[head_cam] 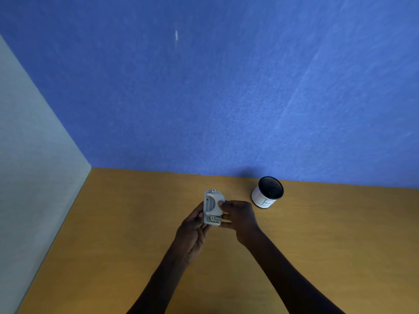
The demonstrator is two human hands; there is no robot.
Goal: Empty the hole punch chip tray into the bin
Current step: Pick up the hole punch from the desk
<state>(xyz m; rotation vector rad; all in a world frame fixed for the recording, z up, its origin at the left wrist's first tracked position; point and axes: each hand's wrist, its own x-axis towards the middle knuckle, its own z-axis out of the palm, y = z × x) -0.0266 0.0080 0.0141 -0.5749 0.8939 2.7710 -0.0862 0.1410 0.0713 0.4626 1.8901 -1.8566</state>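
Observation:
A small grey hole punch [212, 206] is held upright above the wooden desk, its long axis pointing away from me. My left hand [193, 230] grips it from the left and below. My right hand [238, 215] holds its right side, with the thumb pressed on the top face. The chip tray cannot be told apart from the punch body. The bin [267, 193], a small round cup with a white wrap and a black mesh inside, stands on the desk to the right of my hands, a short gap away.
The wooden desk [127, 245] runs up to a blue wall [204, 98] at the back and a pale partition [34, 166] on the left.

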